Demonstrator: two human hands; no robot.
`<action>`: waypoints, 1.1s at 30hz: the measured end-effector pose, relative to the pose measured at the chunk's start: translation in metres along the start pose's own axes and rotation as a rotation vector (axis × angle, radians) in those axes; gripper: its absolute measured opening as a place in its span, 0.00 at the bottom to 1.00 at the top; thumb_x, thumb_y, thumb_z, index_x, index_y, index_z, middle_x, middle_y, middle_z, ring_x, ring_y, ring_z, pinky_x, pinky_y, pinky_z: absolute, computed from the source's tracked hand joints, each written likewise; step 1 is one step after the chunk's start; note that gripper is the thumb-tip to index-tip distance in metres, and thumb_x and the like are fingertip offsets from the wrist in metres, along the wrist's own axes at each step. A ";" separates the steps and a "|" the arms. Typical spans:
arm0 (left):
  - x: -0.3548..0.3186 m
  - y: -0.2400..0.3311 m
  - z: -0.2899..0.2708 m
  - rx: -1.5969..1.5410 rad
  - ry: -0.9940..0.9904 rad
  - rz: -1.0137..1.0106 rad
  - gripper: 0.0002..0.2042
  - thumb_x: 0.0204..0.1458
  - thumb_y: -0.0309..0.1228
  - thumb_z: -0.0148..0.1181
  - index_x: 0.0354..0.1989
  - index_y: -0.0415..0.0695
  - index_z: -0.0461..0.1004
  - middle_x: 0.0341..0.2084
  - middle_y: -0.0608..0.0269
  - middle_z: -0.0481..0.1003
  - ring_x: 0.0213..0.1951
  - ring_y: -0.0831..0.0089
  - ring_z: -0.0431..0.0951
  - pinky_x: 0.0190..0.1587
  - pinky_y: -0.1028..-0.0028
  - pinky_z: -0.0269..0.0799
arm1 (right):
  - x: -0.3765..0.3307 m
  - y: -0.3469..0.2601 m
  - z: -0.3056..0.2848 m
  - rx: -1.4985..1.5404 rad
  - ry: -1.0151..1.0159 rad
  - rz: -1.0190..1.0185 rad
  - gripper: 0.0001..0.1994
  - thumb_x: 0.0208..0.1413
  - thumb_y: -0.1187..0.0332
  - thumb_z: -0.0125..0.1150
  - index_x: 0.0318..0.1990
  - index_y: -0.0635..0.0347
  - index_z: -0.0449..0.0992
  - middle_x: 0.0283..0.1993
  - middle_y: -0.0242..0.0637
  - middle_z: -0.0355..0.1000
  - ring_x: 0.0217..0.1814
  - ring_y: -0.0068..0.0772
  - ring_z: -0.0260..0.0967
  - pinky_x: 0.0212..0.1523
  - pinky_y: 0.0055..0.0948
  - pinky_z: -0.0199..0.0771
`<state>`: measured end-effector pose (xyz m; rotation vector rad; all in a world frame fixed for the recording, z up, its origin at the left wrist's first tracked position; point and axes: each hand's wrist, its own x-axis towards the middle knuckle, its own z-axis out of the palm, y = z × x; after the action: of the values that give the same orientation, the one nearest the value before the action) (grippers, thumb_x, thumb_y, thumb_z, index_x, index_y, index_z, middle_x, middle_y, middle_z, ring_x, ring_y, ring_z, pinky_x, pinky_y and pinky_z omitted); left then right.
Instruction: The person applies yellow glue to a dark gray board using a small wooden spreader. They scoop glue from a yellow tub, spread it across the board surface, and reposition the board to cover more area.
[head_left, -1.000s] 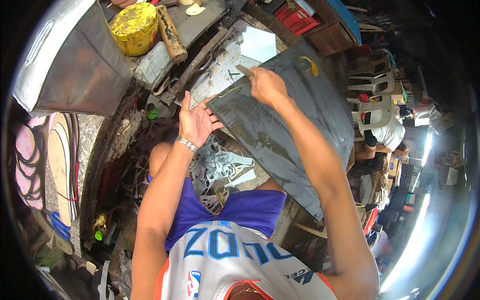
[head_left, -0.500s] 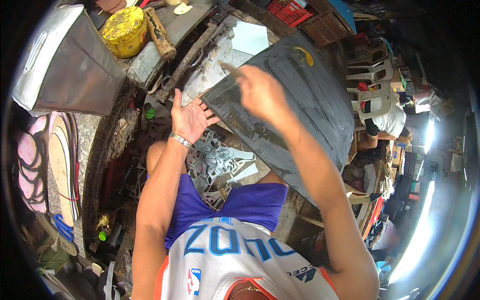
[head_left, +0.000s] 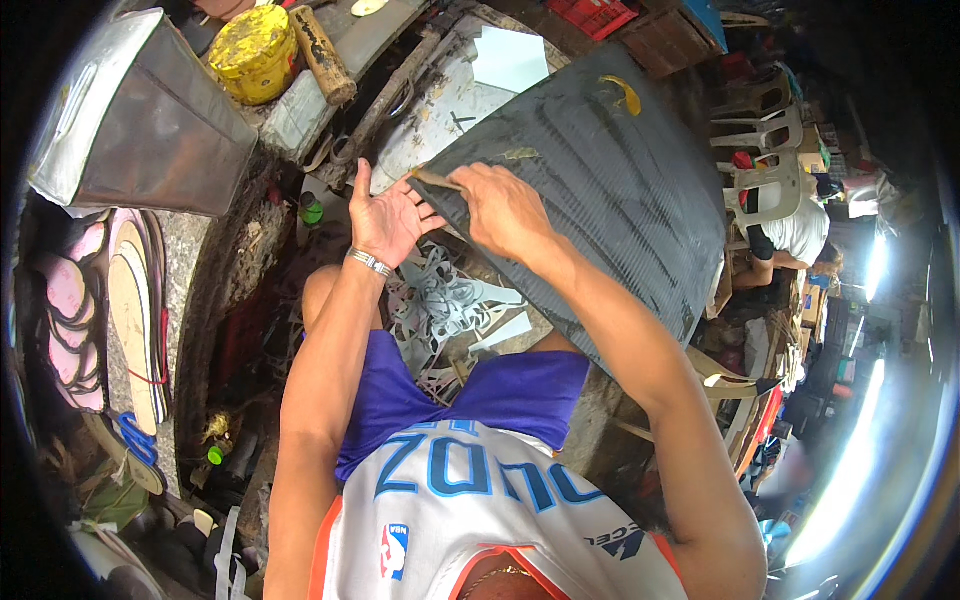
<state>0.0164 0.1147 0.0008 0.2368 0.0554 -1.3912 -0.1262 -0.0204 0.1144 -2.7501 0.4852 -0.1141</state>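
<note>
My right hand point(head_left: 506, 212) is closed round a narrow, flat brown tool point(head_left: 437, 180), possibly a spreader or brush. Its tip rests at the left corner of a large black ribbed sheet point(head_left: 600, 190). My left hand point(head_left: 389, 224) is held palm up with the thumb raised and fingers spread, its fingertips at that same corner and the sheet's left edge. Whether a fingertip supports the sheet from below is hidden. On the sheet's far part lies a yellow smear point(head_left: 626, 95), like glue. The sheet slants across the right side of my lap.
A yellow-stained tub point(head_left: 254, 55) and a worn wooden mallet-like piece point(head_left: 323, 57) stand on the bench at far left, by a metal box point(head_left: 150, 120). Pale sheets point(head_left: 510, 58) lie beyond. Sandal soles point(head_left: 135, 310) and blue-handled scissors point(head_left: 138, 437) are at left; scraps point(head_left: 450, 300) lie below.
My right hand has moved a little nearer and left, bringing the tool from above the sheet down to its left corner. My left hand stays by the corner, palm up.
</note>
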 end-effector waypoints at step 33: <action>0.001 -0.026 0.020 0.395 0.296 0.130 0.58 0.59 0.75 0.47 0.80 0.33 0.45 0.75 0.37 0.59 0.74 0.36 0.61 0.71 0.44 0.62 | -0.112 0.077 0.003 -0.276 -0.199 -0.163 0.16 0.50 0.76 0.64 0.45 0.44 0.87 0.48 0.22 0.78 0.57 0.33 0.69 0.58 0.42 0.62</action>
<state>-0.0105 0.1057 0.0165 0.7622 0.0089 -1.2193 -0.2551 -0.0484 0.0833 -3.0252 0.2375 0.2011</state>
